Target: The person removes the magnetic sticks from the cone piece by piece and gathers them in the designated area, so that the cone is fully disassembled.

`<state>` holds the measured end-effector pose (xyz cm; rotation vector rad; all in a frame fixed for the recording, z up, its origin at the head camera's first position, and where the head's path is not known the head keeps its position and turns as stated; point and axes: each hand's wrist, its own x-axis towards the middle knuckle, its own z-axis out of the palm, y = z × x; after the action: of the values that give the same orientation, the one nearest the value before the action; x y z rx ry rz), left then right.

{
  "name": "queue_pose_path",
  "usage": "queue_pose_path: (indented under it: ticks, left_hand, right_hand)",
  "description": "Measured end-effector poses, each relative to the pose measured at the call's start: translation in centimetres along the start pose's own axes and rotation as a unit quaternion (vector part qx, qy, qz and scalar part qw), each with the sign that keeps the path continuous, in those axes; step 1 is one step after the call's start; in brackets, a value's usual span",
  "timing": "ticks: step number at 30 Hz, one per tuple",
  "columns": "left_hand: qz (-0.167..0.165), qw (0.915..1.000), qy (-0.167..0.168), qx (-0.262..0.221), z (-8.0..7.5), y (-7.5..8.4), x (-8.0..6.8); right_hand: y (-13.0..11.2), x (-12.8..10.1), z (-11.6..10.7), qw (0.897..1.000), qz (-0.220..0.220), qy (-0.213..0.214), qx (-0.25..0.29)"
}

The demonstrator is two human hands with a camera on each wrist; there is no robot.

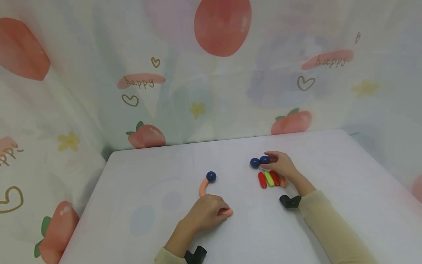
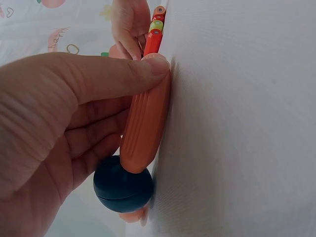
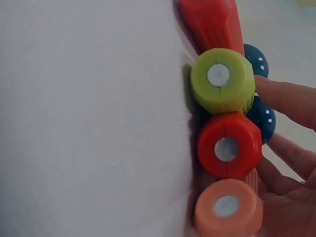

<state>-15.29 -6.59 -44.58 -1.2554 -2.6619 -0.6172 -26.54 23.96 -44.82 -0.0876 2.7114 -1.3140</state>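
The word "happy" stands in gold script on pink patches of the printed backdrop cloth (image 1: 211,91), once at upper left (image 1: 141,81) and once at upper right (image 1: 329,60). A cut-off "ppy" shows at the far left edge (image 1: 8,152).

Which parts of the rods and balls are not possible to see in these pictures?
- Head view: the left hand covers the curved orange rod's near end.
- Head view: the right hand hides most of the orange straight rod.
- Right wrist view: rods hide most of both blue balls.

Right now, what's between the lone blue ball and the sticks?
Nothing: head view shows bare table between the lone blue ball and the sticks.
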Motion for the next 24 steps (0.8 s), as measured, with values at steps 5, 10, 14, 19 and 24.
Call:
queue_pose_path:
  ticks: [5,10,14,19,24]
  left_hand:
    - [-0.005,0.9999,-0.009,-0.006,0.0,-0.1,-0.2]
    - [-0.01,0.9999,-0.01,0.002,0.1,-0.1,-0.4]
    - [-0.001,0.9999,-0.016,0.002,0.1,-0.2,-0.4]
    - [-0.016,0.9996,-0.021,-0.001,-1.0,-0.6,-0.4]
    - [-0.066,0.9976,-0.016,-0.013,-2.6,-1.4,-0.9]
  right_hand:
    - [-0.5,-0.4,0.3,1.0,0.002,0.025,0.015]
    - [-1.4,-1.3,0.8,0.998,-0.014,0.053,0.042]
    - [-0.5,-1.7,1.7,0.993,-0.062,0.088,0.056]
    - [-1.5,-3.3,2.5,0.985,-0.107,0.098,0.097]
    - [-4.5,-5.2,3.4,0.985,-0.096,0.056,0.129]
